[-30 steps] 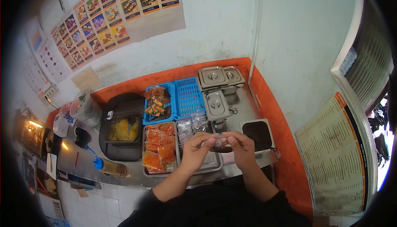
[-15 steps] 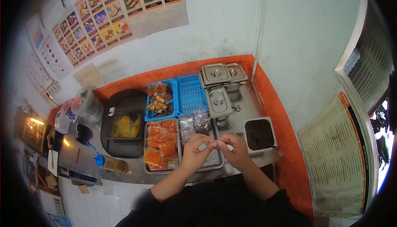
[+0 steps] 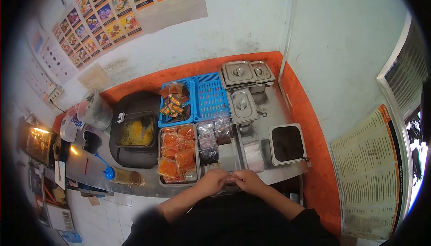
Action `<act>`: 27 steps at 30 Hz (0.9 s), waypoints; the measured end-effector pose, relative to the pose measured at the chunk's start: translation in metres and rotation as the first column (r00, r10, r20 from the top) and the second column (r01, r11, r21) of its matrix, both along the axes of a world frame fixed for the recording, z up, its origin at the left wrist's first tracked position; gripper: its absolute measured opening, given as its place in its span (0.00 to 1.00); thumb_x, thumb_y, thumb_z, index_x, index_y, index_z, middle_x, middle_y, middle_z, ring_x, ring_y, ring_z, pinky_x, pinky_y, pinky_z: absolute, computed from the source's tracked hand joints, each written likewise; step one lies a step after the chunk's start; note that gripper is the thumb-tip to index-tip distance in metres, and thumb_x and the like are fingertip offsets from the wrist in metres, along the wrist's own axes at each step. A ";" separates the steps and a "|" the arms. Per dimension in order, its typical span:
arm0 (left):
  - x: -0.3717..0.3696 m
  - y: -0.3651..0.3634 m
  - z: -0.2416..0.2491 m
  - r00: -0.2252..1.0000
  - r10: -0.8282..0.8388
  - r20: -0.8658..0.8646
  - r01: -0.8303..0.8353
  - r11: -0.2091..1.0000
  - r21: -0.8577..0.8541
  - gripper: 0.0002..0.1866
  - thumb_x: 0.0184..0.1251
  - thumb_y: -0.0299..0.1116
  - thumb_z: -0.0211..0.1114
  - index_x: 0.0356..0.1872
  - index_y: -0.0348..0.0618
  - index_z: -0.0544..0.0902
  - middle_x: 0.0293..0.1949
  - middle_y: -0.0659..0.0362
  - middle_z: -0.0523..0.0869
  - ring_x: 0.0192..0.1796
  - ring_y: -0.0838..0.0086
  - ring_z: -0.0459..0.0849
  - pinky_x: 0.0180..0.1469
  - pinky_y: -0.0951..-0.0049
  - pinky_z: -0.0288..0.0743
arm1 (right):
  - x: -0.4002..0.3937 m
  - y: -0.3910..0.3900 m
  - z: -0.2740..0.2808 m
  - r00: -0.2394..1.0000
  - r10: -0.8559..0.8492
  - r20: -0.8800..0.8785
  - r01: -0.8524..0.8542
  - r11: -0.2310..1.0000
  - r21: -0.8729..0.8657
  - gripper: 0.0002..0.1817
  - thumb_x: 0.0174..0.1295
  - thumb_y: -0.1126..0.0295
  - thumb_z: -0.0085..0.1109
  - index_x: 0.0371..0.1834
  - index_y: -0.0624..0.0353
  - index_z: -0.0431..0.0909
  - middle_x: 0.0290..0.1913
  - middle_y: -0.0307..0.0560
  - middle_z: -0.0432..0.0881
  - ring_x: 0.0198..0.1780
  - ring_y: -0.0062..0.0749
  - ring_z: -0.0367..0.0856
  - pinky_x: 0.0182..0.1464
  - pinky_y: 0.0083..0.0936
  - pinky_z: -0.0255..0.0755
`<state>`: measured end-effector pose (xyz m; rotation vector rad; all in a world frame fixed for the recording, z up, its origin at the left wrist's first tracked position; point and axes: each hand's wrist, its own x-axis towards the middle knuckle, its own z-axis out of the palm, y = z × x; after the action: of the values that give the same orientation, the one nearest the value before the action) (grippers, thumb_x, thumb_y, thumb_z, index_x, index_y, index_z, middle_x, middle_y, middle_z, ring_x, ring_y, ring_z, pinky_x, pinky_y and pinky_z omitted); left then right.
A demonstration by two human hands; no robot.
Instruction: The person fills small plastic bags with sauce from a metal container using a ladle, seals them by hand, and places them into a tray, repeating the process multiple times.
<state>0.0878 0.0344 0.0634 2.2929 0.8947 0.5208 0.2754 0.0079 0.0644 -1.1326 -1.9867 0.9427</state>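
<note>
My left hand point(image 3: 212, 181) and my right hand point(image 3: 248, 181) meet at the counter's front edge, close to my body, with fingers pinched together. Something small and pale may be between the fingertips, too small to make out. Just beyond them is a metal tray point(image 3: 228, 156) with rows of small clear packets of dark filling point(image 3: 207, 142). To its left, a second metal tray point(image 3: 160, 165) holds several clear bags of orange-red sauce point(image 3: 184, 160). A stack of flat clear plastic bags point(image 3: 253, 156) lies right of my hands.
Blue baskets point(image 3: 210, 98) stand at the back, one holding sachets point(image 3: 172, 109). Lidded steel pans point(image 3: 238, 73) fill the back right corner. A dark-filled container point(image 3: 288, 145) sits at the right. Leftward are a pan of yellow food point(image 3: 134, 134) and a blue-capped bottle point(image 3: 122, 176).
Both hands have moved down toward my body, still pinched together. The dark packets and the stack of plastic bags have come into fuller view. The camera view has shifted slightly.
</note>
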 end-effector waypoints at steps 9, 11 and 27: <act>0.005 0.081 0.033 0.992 0.069 -0.106 -0.072 0.997 -0.016 0.05 0.53 0.35 0.61 0.29 0.48 0.80 0.26 0.54 0.79 0.33 0.58 0.78 0.35 0.65 0.71 | 0.028 -0.003 -0.034 0.915 -0.370 -0.161 0.285 0.875 -0.393 0.10 0.57 0.68 0.56 0.41 0.56 0.78 0.19 0.32 0.69 0.23 0.13 0.65 0.25 0.14 0.61; 0.011 0.122 0.005 0.940 0.194 -0.282 -0.181 0.981 0.071 0.05 0.51 0.37 0.62 0.28 0.52 0.81 0.28 0.57 0.78 0.37 0.60 0.78 0.37 0.64 0.70 | 0.037 -0.001 -0.052 0.913 -0.397 -0.095 0.334 0.860 -0.387 0.10 0.57 0.68 0.56 0.41 0.56 0.78 0.19 0.33 0.69 0.22 0.14 0.65 0.25 0.15 0.62; 0.011 0.164 -0.032 0.829 0.560 0.001 -0.549 0.812 0.196 0.16 0.52 0.40 0.62 0.42 0.48 0.76 0.38 0.54 0.78 0.42 0.59 0.77 0.41 0.62 0.70 | 0.040 0.050 -0.105 0.681 -0.622 0.386 0.576 0.781 0.242 0.07 0.51 0.74 0.55 0.34 0.59 0.75 0.32 0.50 0.74 0.37 0.46 0.75 0.39 0.36 0.69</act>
<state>0.0987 0.1984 0.0311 2.1939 1.6282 0.8194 0.3157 0.0577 -0.0402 -1.9176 -1.7453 0.2300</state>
